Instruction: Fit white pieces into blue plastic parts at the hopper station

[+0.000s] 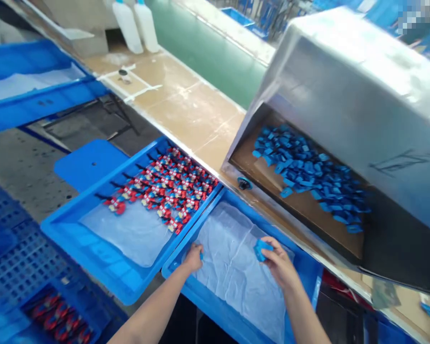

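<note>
My right hand (280, 263) pinches a blue plastic part (263, 249) between thumb and fingers, above the blue tray (175, 273) lined with a translucent plastic sheet (232, 258). My left hand (192, 258) is closed at that tray's left side, and a small bit of blue shows at its fingertips, apparently another blue plastic part (201, 256). Most of the left palm is turned away from view. In the open-fronted box (297, 203) on the bench lies a heap of similar blue parts (308, 167).
Left of the lined tray, a second blue tray (93, 248) holds rows of red, blue and black assembled pieces (165, 186). A small black round object (244, 183) sits at the bench edge. White bottles (129, 26) stand far back on the bench (197, 119); a blue crate (57, 310) is lower left.
</note>
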A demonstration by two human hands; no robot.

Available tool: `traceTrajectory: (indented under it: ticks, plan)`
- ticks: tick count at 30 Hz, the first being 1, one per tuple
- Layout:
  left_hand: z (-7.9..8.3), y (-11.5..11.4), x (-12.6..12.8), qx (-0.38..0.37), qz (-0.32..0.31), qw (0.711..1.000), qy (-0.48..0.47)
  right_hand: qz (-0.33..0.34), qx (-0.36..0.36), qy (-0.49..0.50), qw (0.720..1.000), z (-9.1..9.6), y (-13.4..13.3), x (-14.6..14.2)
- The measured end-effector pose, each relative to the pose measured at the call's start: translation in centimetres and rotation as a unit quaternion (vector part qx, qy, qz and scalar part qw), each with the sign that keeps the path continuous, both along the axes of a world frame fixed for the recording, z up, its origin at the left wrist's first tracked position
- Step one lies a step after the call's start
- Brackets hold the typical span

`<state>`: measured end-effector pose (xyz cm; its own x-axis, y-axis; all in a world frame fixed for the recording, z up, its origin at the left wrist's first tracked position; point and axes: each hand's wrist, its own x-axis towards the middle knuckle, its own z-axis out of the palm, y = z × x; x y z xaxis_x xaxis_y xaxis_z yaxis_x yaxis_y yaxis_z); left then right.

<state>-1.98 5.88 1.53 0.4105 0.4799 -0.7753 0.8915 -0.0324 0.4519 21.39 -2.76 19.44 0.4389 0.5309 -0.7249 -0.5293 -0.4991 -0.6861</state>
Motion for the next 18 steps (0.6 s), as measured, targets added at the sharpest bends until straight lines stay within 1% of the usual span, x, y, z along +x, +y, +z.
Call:
traceTrajectory:
  ticks: [2,4,5,7,9,10,11,12,14,16,18]
  plan:
    - [1.5,-0.4,0.2,0.009,-0.001,1.0,-0.027,-0.07,-0.002,-0.068,0.995,3.8,0.6,3.8]
    - [3.3,-0.7,1.0,0.013,0.001,0.997,-0.075,-0.146,0.028,-0.151,0.977,6.9,2.4,7.8]
    - [4.4,-0.7,1.8,0.015,0.001,0.994,-0.107,-0.173,0.053,-0.184,0.966,8.1,3.4,9.7]
    - [7.2,0.0,3.9,0.023,0.005,0.982,-0.188,-0.212,0.114,-0.233,0.942,9.8,5.5,13.0]
    - [10.7,1.6,6.9,0.052,0.007,0.956,-0.287,-0.245,0.156,-0.265,0.919,10.5,6.7,15.0]
    - [12.6,2.7,8.6,0.074,0.003,0.938,-0.34,-0.258,0.164,-0.275,0.912,10.5,6.8,15.4]
    - [14.5,3.9,10.4,0.104,-0.006,0.918,-0.383,-0.265,0.164,-0.279,0.908,10.3,6.5,15.3]
    - [16.3,5.2,12.3,0.141,-0.015,0.9,-0.413,-0.262,0.157,-0.277,0.911,10.0,5.7,14.9]
    - [19.5,7.6,16.1,0.199,-0.03,0.875,-0.44,-0.226,0.129,-0.262,0.929,9.0,2.9,12.7]
    - [21.7,9.5,19.8,0.247,-0.042,0.854,-0.456,-0.158,0.08,-0.24,0.955,7.8,-1.2,9.5]
    - [22.9,10.6,23.4,0.296,-0.07,0.837,-0.456,-0.095,0.025,-0.216,0.972,6.6,-5.8,5.9]
